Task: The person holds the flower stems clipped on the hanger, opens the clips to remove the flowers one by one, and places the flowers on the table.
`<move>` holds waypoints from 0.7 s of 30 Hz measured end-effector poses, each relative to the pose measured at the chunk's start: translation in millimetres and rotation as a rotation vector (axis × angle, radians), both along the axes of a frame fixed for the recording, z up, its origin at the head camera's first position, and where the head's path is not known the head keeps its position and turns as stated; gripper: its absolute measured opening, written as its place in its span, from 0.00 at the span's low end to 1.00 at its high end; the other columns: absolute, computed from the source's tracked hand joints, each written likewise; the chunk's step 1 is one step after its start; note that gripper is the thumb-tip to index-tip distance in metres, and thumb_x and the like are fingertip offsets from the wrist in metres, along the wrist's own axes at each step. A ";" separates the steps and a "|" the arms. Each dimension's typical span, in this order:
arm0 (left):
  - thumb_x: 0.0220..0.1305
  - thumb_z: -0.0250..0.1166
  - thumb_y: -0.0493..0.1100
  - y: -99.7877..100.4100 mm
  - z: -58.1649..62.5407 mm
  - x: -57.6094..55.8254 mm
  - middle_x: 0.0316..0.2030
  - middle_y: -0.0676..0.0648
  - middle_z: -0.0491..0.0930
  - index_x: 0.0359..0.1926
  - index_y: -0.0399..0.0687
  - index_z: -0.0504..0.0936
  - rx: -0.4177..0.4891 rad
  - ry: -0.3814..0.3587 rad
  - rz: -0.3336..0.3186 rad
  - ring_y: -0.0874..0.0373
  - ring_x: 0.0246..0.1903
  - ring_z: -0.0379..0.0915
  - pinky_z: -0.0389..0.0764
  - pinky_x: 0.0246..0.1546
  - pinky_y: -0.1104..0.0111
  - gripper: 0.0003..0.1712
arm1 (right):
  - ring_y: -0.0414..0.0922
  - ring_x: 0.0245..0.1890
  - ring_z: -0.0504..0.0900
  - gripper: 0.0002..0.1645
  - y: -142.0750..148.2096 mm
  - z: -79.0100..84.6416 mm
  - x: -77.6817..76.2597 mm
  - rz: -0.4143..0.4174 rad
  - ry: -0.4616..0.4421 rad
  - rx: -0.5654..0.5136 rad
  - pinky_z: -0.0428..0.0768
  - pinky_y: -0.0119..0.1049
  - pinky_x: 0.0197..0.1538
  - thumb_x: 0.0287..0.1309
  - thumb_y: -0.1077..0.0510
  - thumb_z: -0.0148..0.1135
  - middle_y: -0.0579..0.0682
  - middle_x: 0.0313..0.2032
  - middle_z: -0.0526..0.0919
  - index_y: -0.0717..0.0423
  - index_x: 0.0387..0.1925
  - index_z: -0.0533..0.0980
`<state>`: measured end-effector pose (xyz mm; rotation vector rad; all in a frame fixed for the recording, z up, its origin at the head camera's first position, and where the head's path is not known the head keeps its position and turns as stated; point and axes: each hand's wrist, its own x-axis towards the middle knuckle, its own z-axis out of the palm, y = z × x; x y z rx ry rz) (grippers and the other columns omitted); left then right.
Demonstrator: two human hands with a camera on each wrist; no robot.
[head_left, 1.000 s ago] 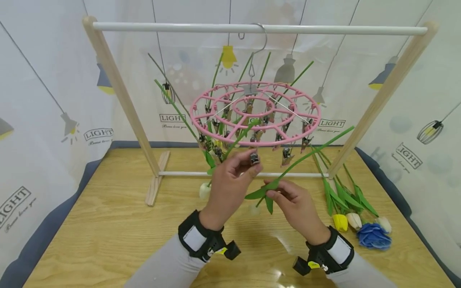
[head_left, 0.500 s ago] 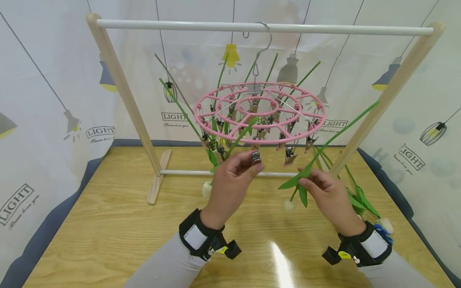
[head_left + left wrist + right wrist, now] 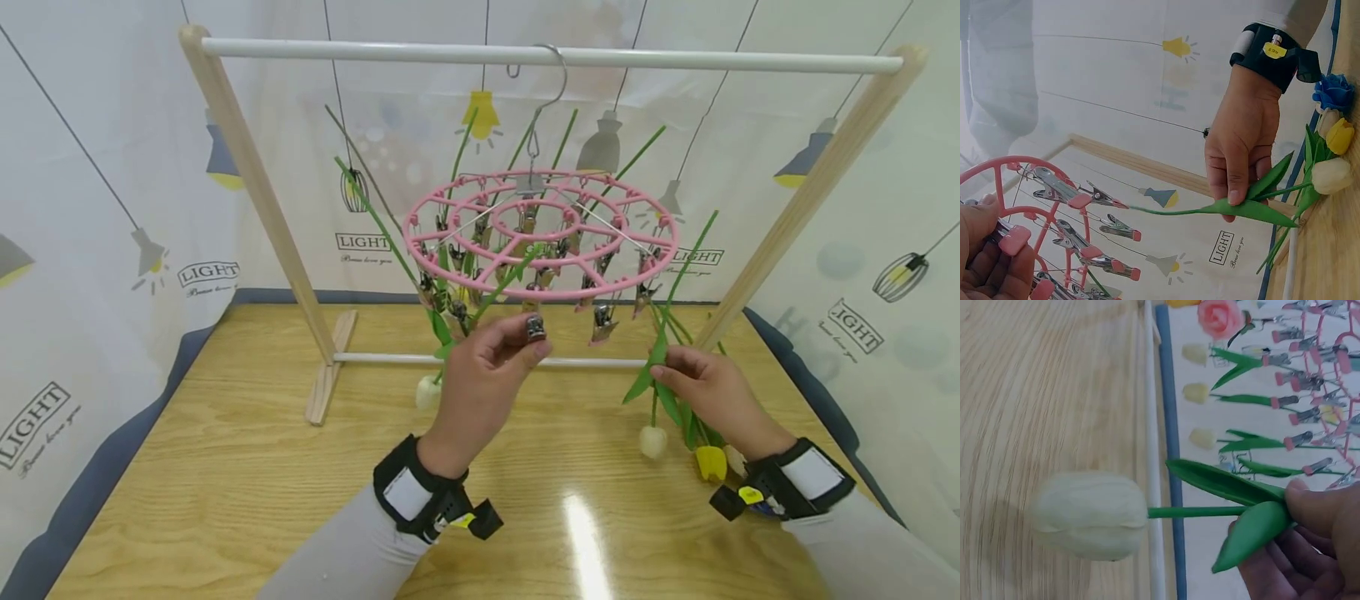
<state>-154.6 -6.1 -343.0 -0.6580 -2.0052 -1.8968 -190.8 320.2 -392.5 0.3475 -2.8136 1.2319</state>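
Note:
My left hand (image 3: pixel 480 392) pinches a metal clip (image 3: pixel 535 327) under the near edge of the pink round clip hanger (image 3: pixel 540 294). The clip's pink tips (image 3: pixel 1014 240) show between the fingers in the left wrist view. To the right, my right hand (image 3: pixel 712 387) holds an artificial white tulip (image 3: pixel 652 442) by its stem and green leaves, bloom down and stem pointing up. In the right wrist view this white bloom (image 3: pixel 1091 515) fills the left side, apart from the hanger. Other clips dangle from the rings, some gripping upside-down flowers such as a white tulip (image 3: pixel 428 392).
The hanger hooks over the white rod (image 3: pixel 337 51) of a stand with wooden posts (image 3: pixel 810 200). On the table at right lie a yellow tulip (image 3: pixel 710 463) and a blue rose (image 3: pixel 1333 92), partly behind my right wrist. A pink rose (image 3: pixel 1220 317) hangs farther along.
My right hand has moved right with the white tulip, away from the hanger, and the stem has turned more upright. The left hand stays at the same clip.

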 end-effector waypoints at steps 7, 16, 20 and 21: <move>0.70 0.70 0.41 -0.8 1.6 0.2 0.46 0.46 0.86 0.57 0.44 0.85 -0.023 -0.003 -0.004 0.59 0.44 0.84 0.87 0.47 0.67 0.17 | 0.42 0.38 0.78 0.19 10.4 -5.9 -15.3 0.035 -0.084 0.132 0.76 0.33 0.37 0.79 0.49 0.56 0.55 0.46 0.86 0.58 0.55 0.81; 0.70 0.70 0.40 -0.5 3.0 1.6 0.47 0.45 0.86 0.58 0.42 0.85 -0.005 0.007 -0.011 0.57 0.45 0.85 0.87 0.47 0.67 0.18 | 0.60 0.49 0.85 0.25 20.8 -16.0 -34.4 0.011 -0.144 0.282 0.85 0.49 0.46 0.75 0.53 0.61 0.68 0.51 0.85 0.71 0.59 0.78; 0.69 0.70 0.40 -0.2 2.9 1.7 0.47 0.44 0.86 0.59 0.42 0.85 -0.004 0.015 -0.014 0.57 0.44 0.85 0.87 0.47 0.67 0.19 | 0.50 0.40 0.82 0.20 24.3 -18.6 -40.2 -0.002 -0.170 0.309 0.80 0.41 0.39 0.73 0.55 0.63 0.63 0.45 0.87 0.68 0.54 0.81; 0.69 0.70 0.40 -0.2 2.8 1.7 0.46 0.44 0.86 0.59 0.42 0.85 -0.004 0.017 -0.014 0.56 0.44 0.85 0.87 0.47 0.66 0.19 | 0.48 0.38 0.81 0.19 25.2 -19.5 -41.5 -0.003 -0.174 0.315 0.77 0.39 0.38 0.73 0.55 0.63 0.61 0.43 0.87 0.67 0.53 0.82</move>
